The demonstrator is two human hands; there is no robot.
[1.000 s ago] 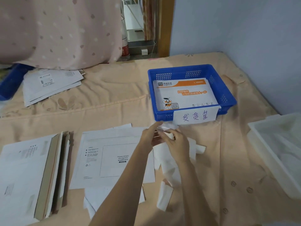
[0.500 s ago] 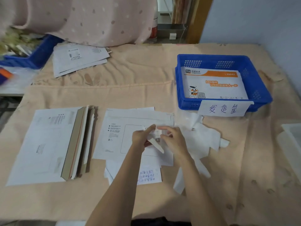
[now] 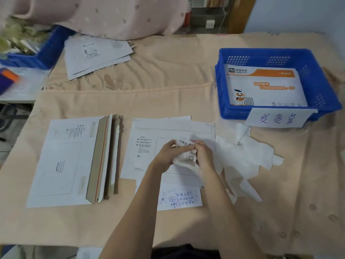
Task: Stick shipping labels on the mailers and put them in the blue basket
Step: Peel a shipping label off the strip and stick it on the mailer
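Peach cloth-covered table (image 3: pixel 168 94) filled most of the view, pink spotted fabric (image 3: pixel 112 14) bunched at its far edge. Blue basket (image 3: pixel 325 85) sat far right, one orange-and-white mailer (image 3: pixel 265 90) lying flat inside, handwritten paper sign (image 3: pixel 278 117) fixed to its front wall. Near left: stack of white mailers (image 3: pixel 61 161), flaps open along the right side. Far left: loose pile of envelopes (image 3: pixel 97 53) beside a second blue bin (image 3: pixel 39 55), blurred. Centre: white mailer (image 3: pixel 149 139) flat on the table, face up, printed box showing, handwritten sheet (image 3: pixel 179 199) partly under its near edge. Heap of peeled white backing paper (image 3: pixel 246 159) just right of it, between mailer and basket. Both hands were over the centre mailer: left hand (image 3: pixel 166 156) and right hand (image 3: pixel 203 156) close together, fingers curled, each pinching the shipping label (image 3: pixel 186 156), barcode edge up, QR code lower. Label crumpled/curved, held just above the mailer; contact with it can't be told.
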